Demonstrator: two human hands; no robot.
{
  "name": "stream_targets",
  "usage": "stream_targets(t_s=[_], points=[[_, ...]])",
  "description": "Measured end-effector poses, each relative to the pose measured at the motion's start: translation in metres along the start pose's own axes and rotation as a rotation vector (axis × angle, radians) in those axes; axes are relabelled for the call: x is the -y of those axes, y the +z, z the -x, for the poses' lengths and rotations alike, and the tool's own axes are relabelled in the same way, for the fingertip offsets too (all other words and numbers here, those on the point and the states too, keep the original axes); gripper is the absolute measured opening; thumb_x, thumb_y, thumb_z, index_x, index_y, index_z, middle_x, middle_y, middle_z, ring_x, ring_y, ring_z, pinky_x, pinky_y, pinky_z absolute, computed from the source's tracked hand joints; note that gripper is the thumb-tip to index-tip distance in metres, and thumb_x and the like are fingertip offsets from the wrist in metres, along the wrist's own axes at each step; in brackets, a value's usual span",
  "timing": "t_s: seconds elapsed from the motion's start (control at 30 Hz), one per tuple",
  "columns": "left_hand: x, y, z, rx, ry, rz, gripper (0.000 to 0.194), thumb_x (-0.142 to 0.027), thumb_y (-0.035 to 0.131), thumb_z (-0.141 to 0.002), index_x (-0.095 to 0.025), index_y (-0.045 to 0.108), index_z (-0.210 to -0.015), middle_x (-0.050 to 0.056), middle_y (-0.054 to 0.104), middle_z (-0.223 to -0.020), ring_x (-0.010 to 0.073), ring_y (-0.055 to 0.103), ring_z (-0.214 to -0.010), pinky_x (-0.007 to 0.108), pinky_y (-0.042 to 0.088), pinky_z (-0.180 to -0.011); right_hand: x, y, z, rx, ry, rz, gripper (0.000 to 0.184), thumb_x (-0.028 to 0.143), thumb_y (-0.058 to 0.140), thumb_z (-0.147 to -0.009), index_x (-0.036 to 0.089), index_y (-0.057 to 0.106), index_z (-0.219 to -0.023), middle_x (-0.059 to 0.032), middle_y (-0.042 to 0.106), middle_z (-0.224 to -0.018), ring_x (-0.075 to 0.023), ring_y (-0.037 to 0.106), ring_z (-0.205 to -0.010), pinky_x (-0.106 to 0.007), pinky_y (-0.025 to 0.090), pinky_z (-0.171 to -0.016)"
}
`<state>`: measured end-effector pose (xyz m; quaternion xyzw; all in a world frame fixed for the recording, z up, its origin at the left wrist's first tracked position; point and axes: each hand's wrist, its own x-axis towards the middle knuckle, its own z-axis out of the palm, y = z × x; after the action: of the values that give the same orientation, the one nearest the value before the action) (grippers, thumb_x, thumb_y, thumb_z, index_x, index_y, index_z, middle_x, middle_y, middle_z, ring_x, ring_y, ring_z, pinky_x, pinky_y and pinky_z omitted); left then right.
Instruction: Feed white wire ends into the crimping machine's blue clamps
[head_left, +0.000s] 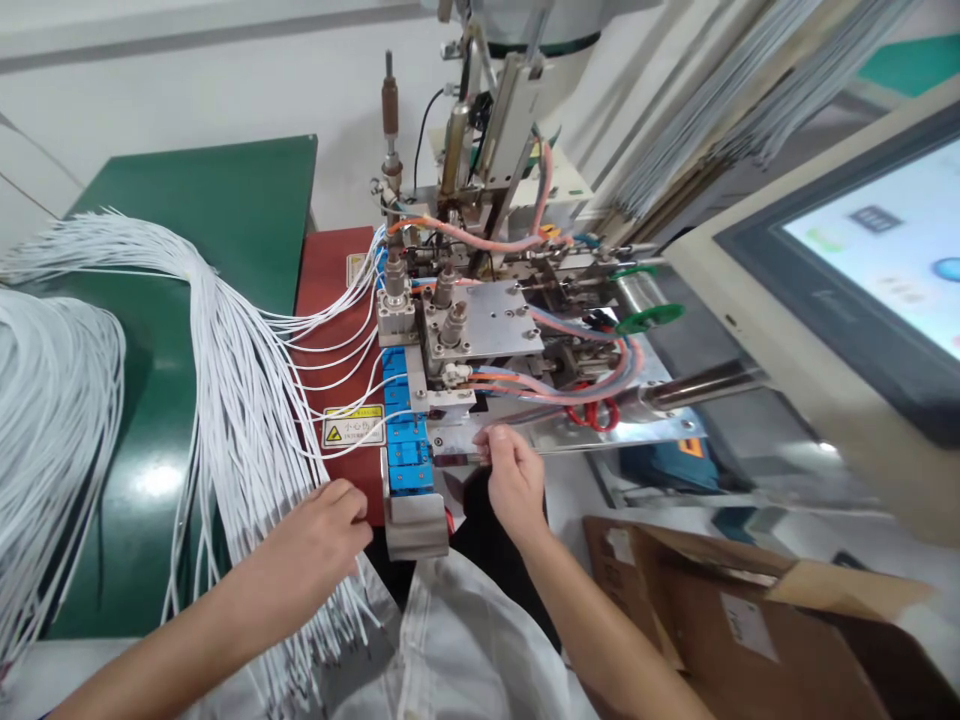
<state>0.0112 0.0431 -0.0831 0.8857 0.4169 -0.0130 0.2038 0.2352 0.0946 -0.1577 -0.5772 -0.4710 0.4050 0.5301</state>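
My left hand (330,525) is closed, its fingers curled over the front of a thick bundle of white wires (247,420). Whether a wire sits between those fingers is hidden. To the right, my right hand (516,482) has thumb and forefinger drawn together beside the machine's metal base plate (457,440); I cannot make out anything in that pinch. Between the two hands runs a row of blue clamp blocks (409,440) ending in a curved metal guard (417,530). Several white wires reach from the bundle into the blue blocks.
Behind the blocks stands the machine (487,315) with orange and clear tubes and a green-flanged spool (649,300). A second wire coil (56,440) lies left on the green table (247,185). A screen (885,230) juts in at right, above a cardboard box (750,620).
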Motion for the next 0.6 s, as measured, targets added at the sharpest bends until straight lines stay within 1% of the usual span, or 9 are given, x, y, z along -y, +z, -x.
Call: stream_targets(t_s=[0.07, 0.13, 0.17, 0.23, 0.3, 0.37, 0.43, 0.5, 0.6], points=[[0.000, 0.002, 0.004, 0.014, -0.014, 0.012, 0.011, -0.013, 0.059, -0.077, -0.018, 0.057, -0.068, 0.003, 0.055, -0.081, 0.0207, 0.050, -0.082, 0.035, 0.040, -0.073, 0.003, -0.001, 0.003, 0.011, -0.002, -0.026, 0.037, 0.044, 0.042, -0.085, 0.017, 0.052, -0.062, 0.0019, 0.047, -0.055, -0.0109, 0.043, -0.052, -0.023, 0.035, -0.050], [-0.002, 0.004, -0.001, -0.046, 0.004, 0.066, 0.014, -0.016, 0.053, -0.082, -0.018, 0.056, -0.069, 0.002, 0.056, -0.079, 0.0186, 0.051, -0.079, 0.034, 0.040, -0.074, 0.008, -0.001, 0.007, 0.053, -0.020, -0.031, 0.036, 0.041, 0.043, -0.085, 0.017, 0.052, -0.061, 0.0016, 0.048, -0.055, -0.0107, 0.044, -0.053, -0.023, 0.036, -0.051], [-0.003, 0.006, -0.007, -0.109, 0.000, 0.117, 0.013, -0.018, 0.050, -0.085, -0.018, 0.057, -0.074, 0.002, 0.057, -0.079, 0.0172, 0.052, -0.078, 0.033, 0.041, -0.074, 0.011, 0.000, 0.011, 0.090, -0.037, -0.037, 0.035, 0.039, 0.043, -0.086, 0.017, 0.053, -0.061, 0.0012, 0.049, -0.056, -0.0108, 0.045, -0.053, -0.023, 0.036, -0.051], [-0.006, 0.007, -0.019, -0.284, -0.062, 0.239, 0.013, -0.022, 0.046, -0.088, -0.018, 0.057, -0.084, 0.002, 0.059, -0.082, 0.0144, 0.054, -0.078, 0.028, 0.043, -0.073, 0.016, 0.000, 0.018, 0.185, -0.087, -0.070, 0.034, 0.036, 0.042, -0.087, 0.017, 0.057, -0.064, -0.0005, 0.053, -0.059, -0.0114, 0.048, -0.055, -0.024, 0.038, -0.052], [-0.009, 0.007, -0.032, -0.439, -0.139, 0.343, 0.013, -0.023, 0.046, -0.088, -0.019, 0.058, -0.086, 0.002, 0.060, -0.084, 0.0126, 0.056, -0.078, 0.024, 0.044, -0.072, 0.021, 0.001, 0.025, 0.255, -0.144, -0.123, 0.030, 0.033, 0.041, -0.088, 0.017, 0.062, -0.074, -0.0021, 0.057, -0.064, -0.0125, 0.052, -0.058, -0.024, 0.041, -0.054], [-0.013, 0.007, -0.041, -0.529, -0.183, 0.410, 0.012, -0.023, 0.048, -0.086, -0.019, 0.059, -0.088, 0.002, 0.062, -0.085, 0.0124, 0.058, -0.078, 0.023, 0.045, -0.073, 0.025, 0.001, 0.029, 0.266, -0.187, -0.130, 0.022, 0.031, 0.045, -0.086, 0.019, 0.063, -0.081, -0.0023, 0.060, -0.069, -0.0132, 0.055, -0.061, -0.025, 0.043, -0.055], [-0.016, 0.007, -0.047, -0.564, -0.195, 0.473, 0.015, -0.022, 0.048, -0.086, -0.019, 0.061, -0.093, 0.003, 0.064, -0.089, 0.0131, 0.059, -0.083, 0.024, 0.046, -0.076, 0.029, 0.002, 0.029, 0.248, -0.225, -0.067, 0.012, 0.025, 0.051, -0.082, 0.020, 0.062, -0.080, -0.0017, 0.060, -0.070, -0.0132, 0.056, -0.062, -0.025, 0.044, -0.057], [-0.019, 0.007, -0.050, -0.554, -0.200, 0.566, 0.018, -0.022, 0.049, -0.085, -0.020, 0.062, -0.097, 0.004, 0.064, -0.093, 0.0140, 0.059, -0.087, 0.025, 0.046, -0.078, 0.034, 0.002, 0.025, 0.260, -0.279, 0.026, 0.008, 0.019, 0.054, -0.080, 0.019, 0.061, -0.076, -0.0016, 0.061, -0.069, -0.0131, 0.057, -0.063, -0.025, 0.044, -0.059], [-0.022, 0.008, -0.054, -0.507, -0.263, 0.736, 0.014, -0.028, 0.058, -0.079, -0.018, 0.064, -0.087, 0.003, 0.066, -0.085, 0.0140, 0.061, -0.079, 0.024, 0.048, -0.072, 0.042, 0.000, 0.017, 0.367, -0.374, 0.119, 0.009, 0.016, 0.053, -0.080, 0.019, 0.060, -0.074, -0.0023, 0.061, -0.068, -0.0131, 0.056, -0.063, -0.026, 0.045, -0.060]])
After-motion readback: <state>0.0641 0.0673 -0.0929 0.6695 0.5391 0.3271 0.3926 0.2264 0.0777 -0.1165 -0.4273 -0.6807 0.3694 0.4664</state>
